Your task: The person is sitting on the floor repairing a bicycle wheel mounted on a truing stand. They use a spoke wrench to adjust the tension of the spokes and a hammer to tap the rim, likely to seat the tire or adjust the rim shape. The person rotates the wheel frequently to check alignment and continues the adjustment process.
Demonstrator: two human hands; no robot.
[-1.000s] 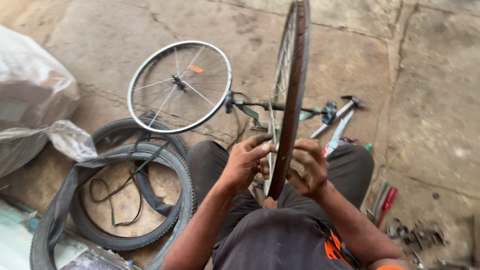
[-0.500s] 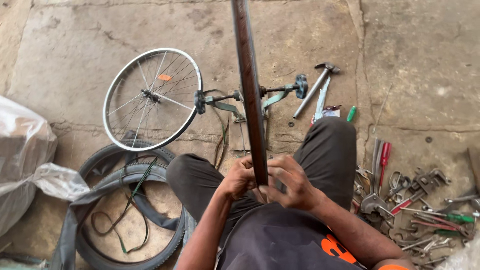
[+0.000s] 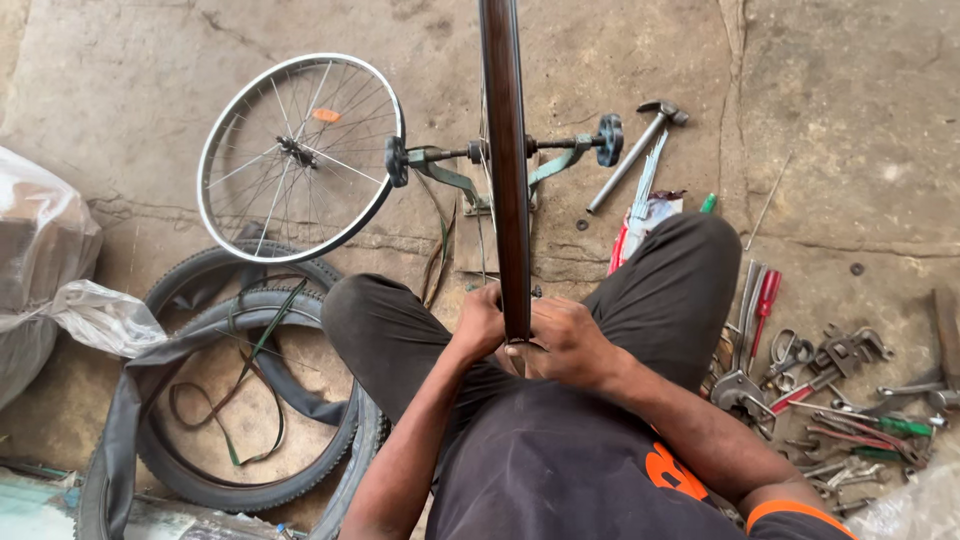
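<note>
A bicycle wheel rim [image 3: 503, 150] stands upright and edge-on between my knees, mounted on a green truing stand [image 3: 500, 160] with black end knobs. My left hand [image 3: 478, 322] grips the rim's near bottom from the left. My right hand [image 3: 567, 343] grips it from the right, fingers wrapped around the edge. Both hands meet low on the rim, just above my lap. I sit with dark trousers and a dark shirt.
A second spoked wheel [image 3: 298, 158] lies flat on the concrete at left. Black tyres [image 3: 250, 400] and an inner tube lie at lower left beside plastic bags [image 3: 60, 280]. A hammer [image 3: 635, 150] lies past my right knee; several wrenches, pliers and screwdrivers [image 3: 830, 390] are scattered at right.
The rim has swung from tilted to upright and centred in view. My hands have slid down to its lowest part near my lap. The view shifted right, showing the tools.
</note>
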